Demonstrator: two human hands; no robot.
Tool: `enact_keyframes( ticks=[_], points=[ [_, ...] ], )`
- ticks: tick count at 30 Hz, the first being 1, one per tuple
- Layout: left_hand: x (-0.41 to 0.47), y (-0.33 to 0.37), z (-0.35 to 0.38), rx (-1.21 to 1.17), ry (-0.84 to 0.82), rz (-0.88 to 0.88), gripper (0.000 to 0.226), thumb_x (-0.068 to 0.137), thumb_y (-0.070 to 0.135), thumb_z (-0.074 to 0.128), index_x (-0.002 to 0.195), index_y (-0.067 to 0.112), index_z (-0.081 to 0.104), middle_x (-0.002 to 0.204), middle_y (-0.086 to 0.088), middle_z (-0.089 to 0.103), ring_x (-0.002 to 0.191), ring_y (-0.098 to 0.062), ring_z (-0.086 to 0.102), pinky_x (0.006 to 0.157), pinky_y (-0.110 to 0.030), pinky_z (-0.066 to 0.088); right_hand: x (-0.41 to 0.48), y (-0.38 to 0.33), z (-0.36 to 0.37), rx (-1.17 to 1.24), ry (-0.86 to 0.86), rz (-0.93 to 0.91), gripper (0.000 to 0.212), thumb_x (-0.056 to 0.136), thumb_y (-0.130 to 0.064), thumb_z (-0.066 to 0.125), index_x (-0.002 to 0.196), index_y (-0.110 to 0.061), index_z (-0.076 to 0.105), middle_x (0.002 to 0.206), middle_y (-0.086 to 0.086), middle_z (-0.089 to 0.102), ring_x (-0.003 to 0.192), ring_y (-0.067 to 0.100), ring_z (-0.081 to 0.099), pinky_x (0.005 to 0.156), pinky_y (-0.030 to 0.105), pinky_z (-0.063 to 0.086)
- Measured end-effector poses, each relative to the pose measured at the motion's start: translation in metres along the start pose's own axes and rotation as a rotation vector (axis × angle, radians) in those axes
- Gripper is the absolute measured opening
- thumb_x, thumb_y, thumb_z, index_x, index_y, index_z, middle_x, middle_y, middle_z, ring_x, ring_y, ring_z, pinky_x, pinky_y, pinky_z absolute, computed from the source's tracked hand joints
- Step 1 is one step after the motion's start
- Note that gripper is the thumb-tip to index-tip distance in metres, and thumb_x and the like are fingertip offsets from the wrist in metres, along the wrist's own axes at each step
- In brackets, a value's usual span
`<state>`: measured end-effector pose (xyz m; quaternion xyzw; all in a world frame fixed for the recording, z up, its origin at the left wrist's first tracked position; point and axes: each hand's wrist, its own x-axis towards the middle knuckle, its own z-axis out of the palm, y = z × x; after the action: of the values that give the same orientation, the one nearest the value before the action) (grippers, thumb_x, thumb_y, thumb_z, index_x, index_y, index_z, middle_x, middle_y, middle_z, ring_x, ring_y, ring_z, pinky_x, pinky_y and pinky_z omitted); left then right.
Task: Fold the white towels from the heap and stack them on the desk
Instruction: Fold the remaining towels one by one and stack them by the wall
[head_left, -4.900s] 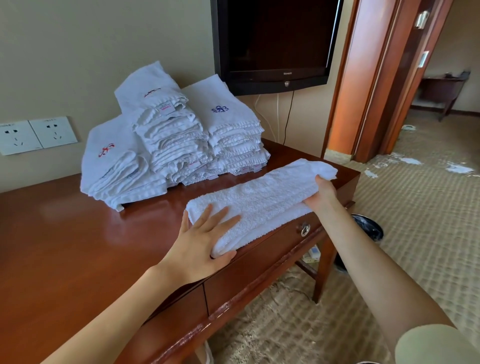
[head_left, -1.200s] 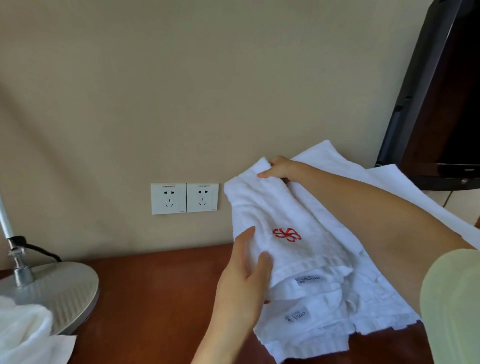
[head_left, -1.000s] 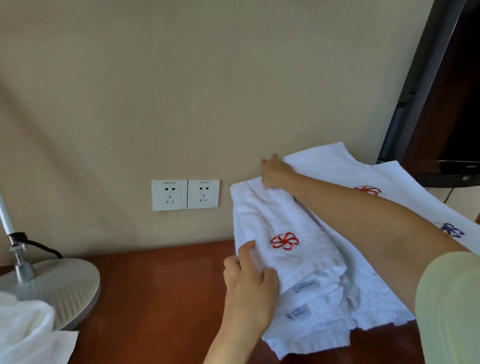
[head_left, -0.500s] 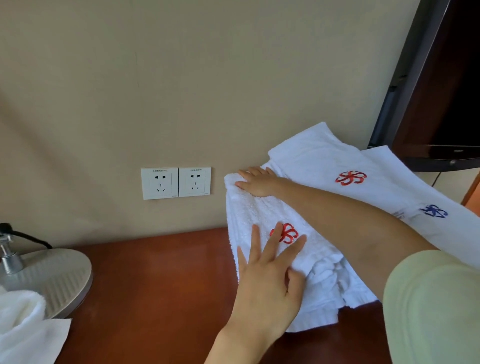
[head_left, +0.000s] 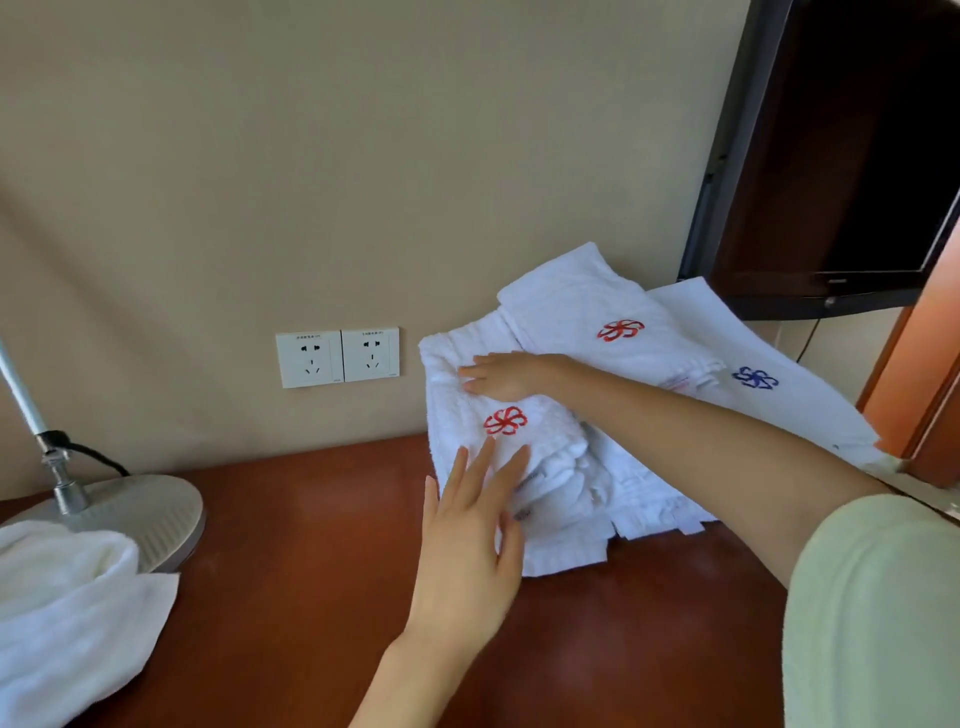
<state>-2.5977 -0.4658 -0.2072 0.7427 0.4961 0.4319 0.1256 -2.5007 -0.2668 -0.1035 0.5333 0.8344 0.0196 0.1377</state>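
Observation:
A folded white towel with a red flower mark (head_left: 457, 415) lies on top of the left stack of folded towels (head_left: 566, 530) on the wooden desk (head_left: 311, 545). My right hand (head_left: 504, 375) rests flat on its far part, fingers straight. My left hand (head_left: 470, 540) lies flat on the near edge of that stack, fingers spread. Two more stacks stand to the right, one with a red mark (head_left: 587, 306), one with a blue mark (head_left: 779, 384). Unfolded white towels (head_left: 62, 613) lie at the lower left.
A lamp with a round silver base (head_left: 150, 514) stands at the left beside the heap. Two wall sockets (head_left: 337, 357) sit on the beige wall. A black television (head_left: 831, 156) hangs at the upper right, a wooden door frame (head_left: 930, 405) beside it.
The folded towel has been carried to the left stack and laid on top. Both hands have let go of its edges and now lie flat on it, the left sliding nearer.

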Motion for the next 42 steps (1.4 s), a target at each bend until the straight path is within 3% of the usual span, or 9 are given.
enact_keyframes(
  ticks=[6, 12, 17, 25, 28, 33, 36, 39, 42],
  points=[
    [-0.064, -0.002, -0.014, 0.144, -0.096, -0.195, 0.077, 0.085, 0.005, 0.035, 0.149, 0.042, 0.015, 0.158, 0.016, 0.01, 0.148, -0.01, 0.0, 0.12, -0.038, 0.0, -0.107, -0.024, 0.03, 0.151, 0.243, -0.145, 0.044, 0.105, -0.037, 0.032, 0.146, -0.023, 0.041, 0.157, -0.001, 0.03, 0.145, 0.016, 0.022, 0.114, 0.034, 0.011],
    [-0.136, -0.005, -0.035, 0.295, -0.129, -0.448, 0.065, 0.096, 0.015, 0.038, 0.153, 0.036, 0.011, 0.161, 0.005, 0.015, 0.149, -0.015, 0.005, 0.12, -0.04, 0.005, -0.187, -0.066, 0.107, 0.408, 0.596, -0.267, 0.031, 0.098, -0.028, 0.051, 0.125, -0.024, 0.064, 0.138, -0.006, 0.056, 0.133, 0.013, 0.043, 0.112, 0.027, 0.019],
    [-0.197, -0.002, -0.056, 0.451, -0.087, -0.493, 0.053, 0.102, 0.031, 0.038, 0.152, 0.035, 0.02, 0.159, 0.006, 0.022, 0.148, -0.012, 0.012, 0.12, -0.034, 0.003, -0.227, -0.123, 0.169, 0.801, 0.396, -0.276, 0.025, 0.098, -0.033, 0.05, 0.118, -0.032, 0.067, 0.118, -0.019, 0.065, 0.11, -0.003, 0.057, 0.098, 0.025, 0.046],
    [-0.292, 0.023, -0.088, 0.426, 0.174, -0.534, 0.036, 0.097, 0.025, 0.049, 0.131, 0.039, 0.055, 0.145, 0.021, 0.041, 0.135, -0.003, 0.038, 0.104, -0.021, 0.035, -0.235, -0.239, 0.189, 0.918, 0.416, -0.458, 0.022, 0.098, -0.027, 0.052, 0.115, -0.028, 0.066, 0.112, -0.015, 0.067, 0.106, 0.002, 0.058, 0.079, 0.01, 0.039],
    [-0.317, 0.024, -0.101, 0.417, 0.336, -0.526, 0.032, 0.094, 0.016, 0.053, 0.111, 0.038, 0.067, 0.123, 0.024, 0.059, 0.111, -0.002, 0.058, 0.089, -0.017, 0.045, -0.237, -0.284, 0.184, 0.975, 0.384, -0.493, 0.029, 0.097, -0.034, 0.051, 0.125, -0.029, 0.057, 0.112, -0.016, 0.063, 0.109, 0.004, 0.057, 0.082, 0.019, 0.041],
    [-0.335, 0.015, -0.14, 0.098, 0.796, -0.574, 0.034, 0.085, 0.003, 0.047, 0.082, 0.027, 0.071, 0.079, 0.012, 0.072, 0.077, -0.006, 0.067, 0.075, -0.036, 0.056, -0.23, -0.347, 0.175, 1.063, 0.453, -0.519, 0.056, 0.092, -0.047, 0.056, 0.142, -0.026, 0.04, 0.139, -0.007, 0.044, 0.127, 0.01, 0.044, 0.098, 0.029, 0.043],
    [-0.33, 0.003, -0.16, 0.054, 0.869, -0.65, 0.029, 0.081, 0.014, 0.045, 0.086, 0.034, 0.065, 0.086, 0.009, 0.07, 0.08, -0.01, 0.066, 0.071, -0.037, 0.053, -0.225, -0.378, 0.171, 1.01, 0.582, -0.473, 0.083, 0.083, -0.042, 0.07, 0.15, -0.017, 0.028, 0.152, 0.004, 0.03, 0.137, 0.019, 0.035, 0.104, 0.038, 0.042],
    [-0.323, -0.011, -0.168, 0.129, 0.771, -0.766, 0.031, 0.086, 0.012, 0.05, 0.104, 0.037, 0.057, 0.107, 0.01, 0.062, 0.089, -0.004, 0.06, 0.077, -0.028, 0.047, -0.211, -0.393, 0.167, 0.867, 0.684, -0.361, 0.104, 0.072, -0.048, 0.076, 0.152, -0.013, 0.019, 0.147, 0.01, 0.038, 0.134, 0.027, 0.039, 0.108, 0.044, 0.037],
    [-0.318, -0.02, -0.169, 0.256, 0.684, -0.825, 0.039, 0.087, 0.017, 0.051, 0.123, 0.032, 0.051, 0.119, 0.011, 0.049, 0.092, -0.008, 0.057, 0.078, -0.03, 0.047, -0.201, -0.385, 0.157, 0.82, 0.443, -0.274, 0.077, 0.079, -0.049, 0.063, 0.144, -0.022, 0.033, 0.126, -0.002, 0.058, 0.12, 0.022, 0.053, 0.105, 0.039, 0.036]
  ],
)
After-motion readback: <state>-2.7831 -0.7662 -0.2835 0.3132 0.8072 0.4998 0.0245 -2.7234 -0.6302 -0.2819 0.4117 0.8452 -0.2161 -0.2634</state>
